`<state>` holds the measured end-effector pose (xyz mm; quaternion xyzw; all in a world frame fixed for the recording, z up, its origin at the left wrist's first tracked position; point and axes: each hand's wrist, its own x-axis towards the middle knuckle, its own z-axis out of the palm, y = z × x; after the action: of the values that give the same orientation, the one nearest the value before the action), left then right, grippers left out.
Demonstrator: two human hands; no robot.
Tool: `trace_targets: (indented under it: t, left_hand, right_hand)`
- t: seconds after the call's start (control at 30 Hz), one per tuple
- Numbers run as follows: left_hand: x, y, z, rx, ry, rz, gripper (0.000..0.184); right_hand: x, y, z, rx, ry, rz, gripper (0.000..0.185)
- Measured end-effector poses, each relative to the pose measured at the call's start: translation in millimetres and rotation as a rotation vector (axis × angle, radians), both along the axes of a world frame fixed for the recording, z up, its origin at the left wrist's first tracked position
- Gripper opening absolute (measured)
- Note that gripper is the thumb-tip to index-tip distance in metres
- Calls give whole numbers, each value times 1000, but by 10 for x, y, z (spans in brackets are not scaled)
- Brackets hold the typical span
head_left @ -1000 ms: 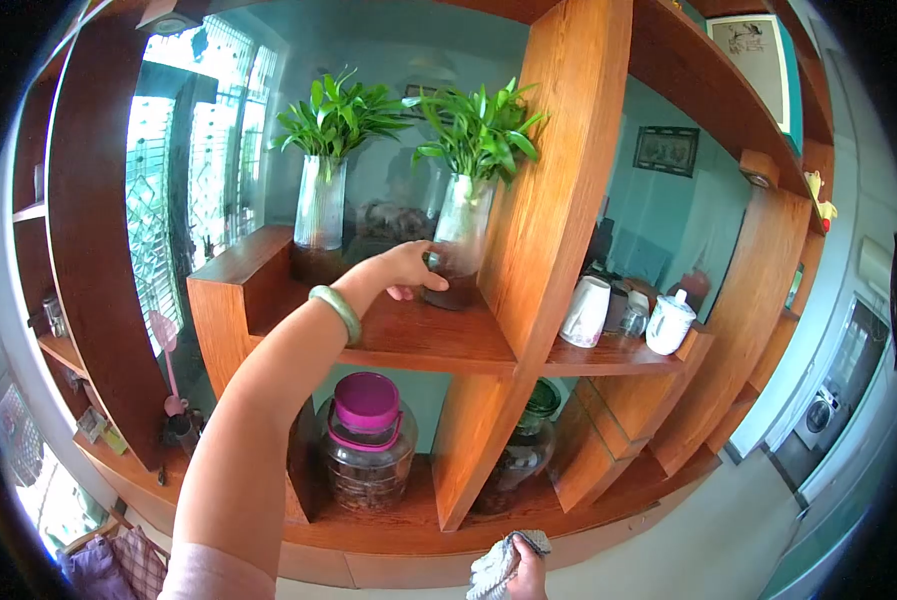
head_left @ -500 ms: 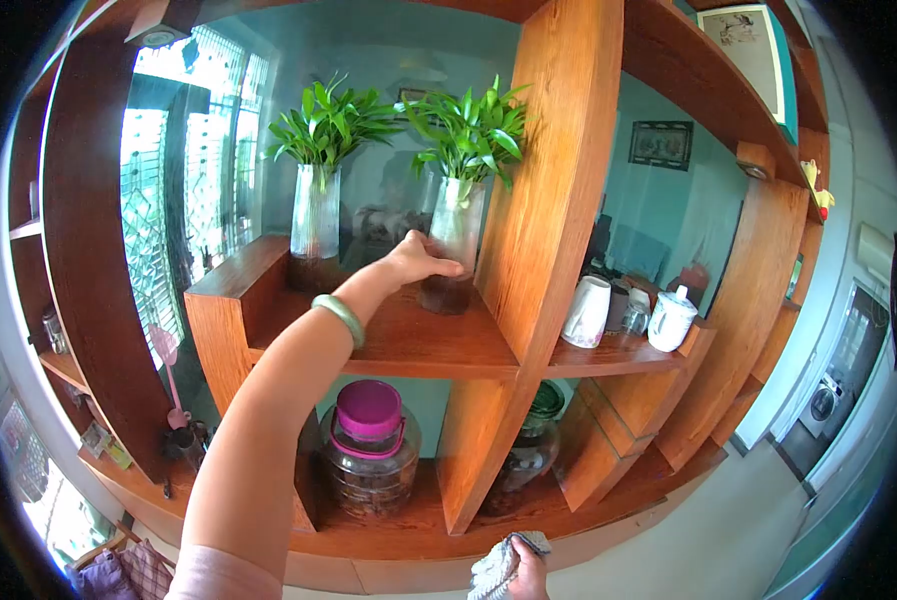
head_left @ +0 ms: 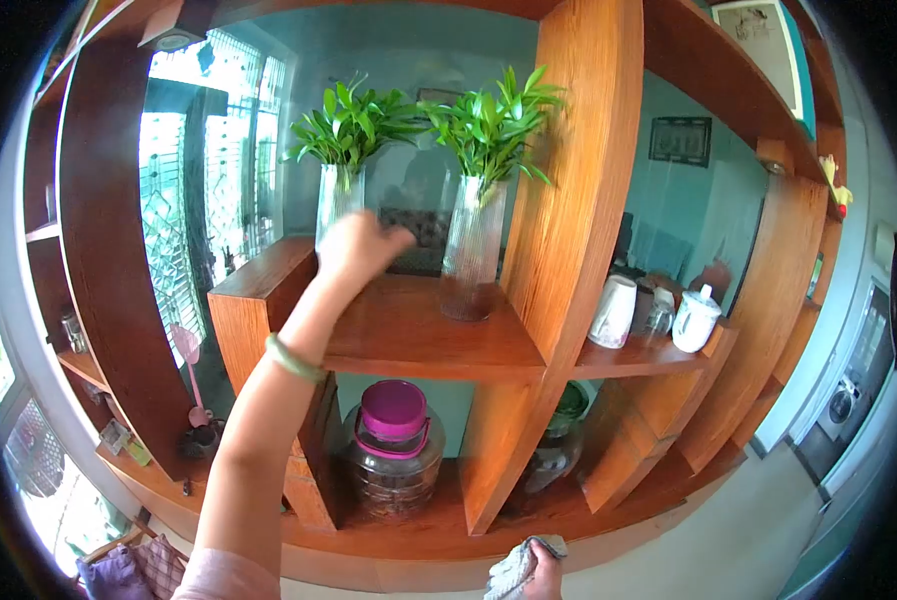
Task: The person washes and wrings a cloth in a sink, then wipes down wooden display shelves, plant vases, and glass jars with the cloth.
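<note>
My left hand (head_left: 363,250), with a pale green bangle (head_left: 295,360) on the wrist, is raised over the shelf and smeared by motion. It covers the lower part of the left glass vase (head_left: 340,192), which holds leafy green stems (head_left: 353,125). Whether the fingers touch that vase I cannot tell. To the right stands a second ribbed glass vase (head_left: 471,245) with similar green stems (head_left: 493,125), upright and apart from the hand. At the bottom edge my right hand (head_left: 543,577) is closed on a grey-white cloth (head_left: 513,572).
Both vases stand on a wooden shelf (head_left: 438,335) beside an upright panel (head_left: 578,190). Below sit a large jar with a purple lid (head_left: 393,410) and a green-lidded jar (head_left: 558,450). On the right shelf are a white cup (head_left: 613,312) and a lidded mug (head_left: 696,320).
My left hand has left the right vase and moved left, in front of the left vase. The view has shifted slightly. My right hand still grips the cloth.
</note>
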<state>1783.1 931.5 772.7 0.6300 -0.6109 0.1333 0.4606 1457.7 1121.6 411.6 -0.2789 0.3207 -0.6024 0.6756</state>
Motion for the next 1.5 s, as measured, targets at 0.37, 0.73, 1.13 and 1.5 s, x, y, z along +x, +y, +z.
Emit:
trace_targets:
  t: [0.37,0.73,1.13,1.5]
  left_hand:
    - [529,-688,-79,72,380,288,96]
    - [392,-163,-201,-112,170,254,115]
    - [211,1464,-806,-875,-17,-111,63]
    - [373,1193,-978,-107,-416,-227,56]
  right_hand:
    - [120,-285,-355,296,-124,-164,9]
    - [327,-338,-281,291,-46,-141,7]
    - [406,-638,1362,-653,-72,58,64]
    - [1047,-1739,2692,-944,1665,-603,39]
